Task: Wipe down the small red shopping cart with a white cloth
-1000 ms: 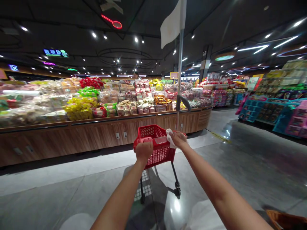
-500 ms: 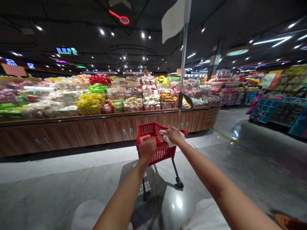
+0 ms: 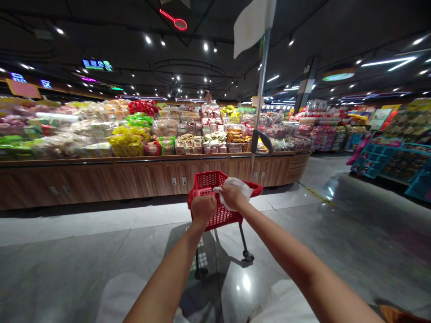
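A small red plastic shopping cart with a perforated basket stands on the floor in front of me. My left hand is closed around the near rim of the cart, at its left part. My right hand presses a crumpled white cloth onto the rim just to the right, with its fingers curled over it. A tall metal pole with a white flag and a dark grey curved handle rises at the cart's far right side.
Behind the cart runs a long wood-panelled display counter heaped with packaged foods. Blue display racks stand on the right. A person is partly visible beyond the counter. Grey glossy floor surrounds the cart.
My right hand and the white cloth have slid left along the rim toward my left hand. The left hand keeps its grip, and the view has shifted slightly.
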